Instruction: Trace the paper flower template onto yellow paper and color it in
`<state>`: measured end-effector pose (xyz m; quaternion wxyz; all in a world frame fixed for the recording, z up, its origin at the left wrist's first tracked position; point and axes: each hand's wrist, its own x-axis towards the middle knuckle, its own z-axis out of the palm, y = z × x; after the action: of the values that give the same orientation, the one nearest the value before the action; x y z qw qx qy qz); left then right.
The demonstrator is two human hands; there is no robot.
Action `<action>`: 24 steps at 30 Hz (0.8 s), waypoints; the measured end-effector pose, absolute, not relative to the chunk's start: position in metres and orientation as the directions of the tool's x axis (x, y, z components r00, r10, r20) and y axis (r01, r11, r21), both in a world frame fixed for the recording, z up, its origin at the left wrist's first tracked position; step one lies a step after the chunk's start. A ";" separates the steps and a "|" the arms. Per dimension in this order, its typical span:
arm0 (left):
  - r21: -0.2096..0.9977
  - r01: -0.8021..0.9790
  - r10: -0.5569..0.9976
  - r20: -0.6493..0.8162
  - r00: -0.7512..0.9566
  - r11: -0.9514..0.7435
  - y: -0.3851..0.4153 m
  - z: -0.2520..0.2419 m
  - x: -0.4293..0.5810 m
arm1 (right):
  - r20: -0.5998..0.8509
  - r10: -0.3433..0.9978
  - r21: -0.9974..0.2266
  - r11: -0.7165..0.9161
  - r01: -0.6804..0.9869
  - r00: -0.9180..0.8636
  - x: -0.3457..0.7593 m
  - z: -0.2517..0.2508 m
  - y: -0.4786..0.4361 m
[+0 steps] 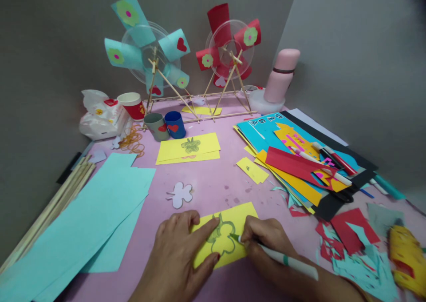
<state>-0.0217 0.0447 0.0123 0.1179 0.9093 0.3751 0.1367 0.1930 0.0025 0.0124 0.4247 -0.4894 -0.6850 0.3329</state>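
Note:
A yellow sheet of paper (pixel 244 215) lies in front of me, bearing a butterfly outline in dark green, partly shaded on its left wing. My left hand (pixel 181 248) rests flat on the sheet's left side, fingers apart, index finger and thumb beside the drawing. Gripped in my right hand (pixel 266 237) is a white marker pen (pixel 282 258) with a green tip, which touches the outline's right wing. Just beyond my left hand lies a white butterfly cutout (pixel 180 194). Farther back, another yellow sheet (pixel 206 145) carries a shaded butterfly drawing.
Light-blue sheets (pixel 100 204) and wooden sticks (pixel 60 200) lie left. Two paper pinwheel structures (pixel 155 66) stand behind a grey cup (pixel 156 125) and blue cup (pixel 175 126). Stacked coloured papers (pixel 254 131), markers, red scraps (pixel 353 231) and a pink bottle (pixel 279 82) occupy the right.

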 end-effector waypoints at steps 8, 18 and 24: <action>0.301 0.649 0.710 0.171 0.684 -0.698 0.045 0.012 -0.023 | 0.269 0.943 -0.875 0.325 0.359 -0.197 0.192 0.013 0.004; 0.278 0.648 0.699 0.154 0.699 -0.709 0.045 0.012 -0.022 | 0.217 0.955 -0.852 0.287 0.438 -0.203 0.193 0.020 0.002; 0.292 0.653 0.707 0.145 0.692 -0.699 0.046 0.015 -0.021 | 0.226 0.950 -0.863 0.298 0.408 -0.217 0.192 0.018 0.003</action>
<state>-0.0209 0.0460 0.0146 0.1092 0.9134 0.3721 0.1239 0.1921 0.0026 0.0183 0.3969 -0.4840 -0.7012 0.3415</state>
